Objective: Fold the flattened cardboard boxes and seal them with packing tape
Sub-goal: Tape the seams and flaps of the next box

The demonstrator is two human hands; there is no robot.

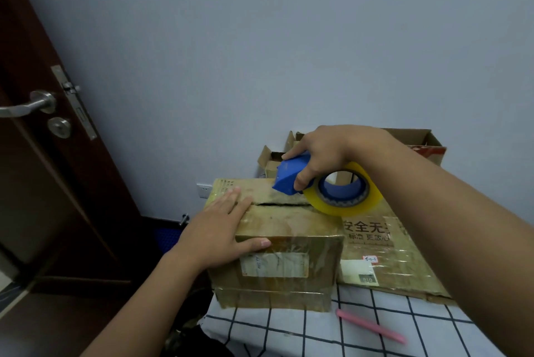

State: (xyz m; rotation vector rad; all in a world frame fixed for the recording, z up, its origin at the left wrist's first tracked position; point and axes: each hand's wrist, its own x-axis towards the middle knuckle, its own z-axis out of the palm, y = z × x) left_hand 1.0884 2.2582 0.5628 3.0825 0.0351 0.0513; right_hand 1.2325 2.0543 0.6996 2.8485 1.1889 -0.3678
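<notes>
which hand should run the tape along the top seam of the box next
Right hand: it already grips the blue tape dispenser at the seam's far end. The left hand lies flat on the box, holding its flaps down.

You faced a plain pale blue-grey wall [231, 53], with a dark brown wooden door [37, 183] at your left and a white socket [204, 190].

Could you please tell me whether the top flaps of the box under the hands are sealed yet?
Not yet: the box shows a dark gap between its flaps beside the tape dispenser.
</notes>
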